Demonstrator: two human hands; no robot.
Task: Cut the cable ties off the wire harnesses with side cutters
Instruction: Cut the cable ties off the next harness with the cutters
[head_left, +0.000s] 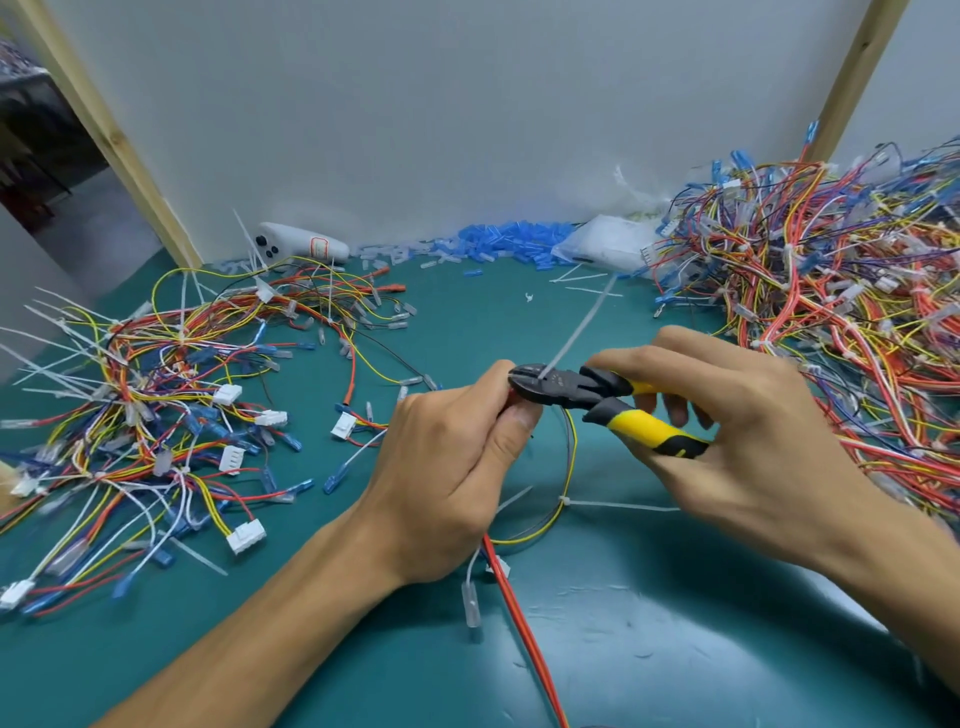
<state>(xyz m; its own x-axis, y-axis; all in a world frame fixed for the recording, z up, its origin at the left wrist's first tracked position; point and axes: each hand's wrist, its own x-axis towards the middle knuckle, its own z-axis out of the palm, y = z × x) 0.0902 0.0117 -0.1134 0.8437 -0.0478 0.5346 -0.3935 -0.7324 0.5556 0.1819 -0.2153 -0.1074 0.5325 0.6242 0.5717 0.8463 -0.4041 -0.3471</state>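
My left hand (447, 467) pinches a wire harness (524, 618) of red, yellow and grey wires over the green table; the wires hang down toward me from my fist. My right hand (727, 431) holds black-and-yellow side cutters (597, 400). Their jaws sit right at my left fingertips, closed around a white cable tie (576, 327) whose long tail sticks up and away. A second white cable tie (613, 504) wraps the same harness lower down, its tail pointing right under my right hand.
A loose heap of harnesses (171, 395) with cable-tie tails lies at left. A large tangled pile of harnesses (841, 312) fills the right side. Blue terminal sleeves (514, 241), a plastic bag (608, 244) and a white phone (301, 241) lie along the back wall.
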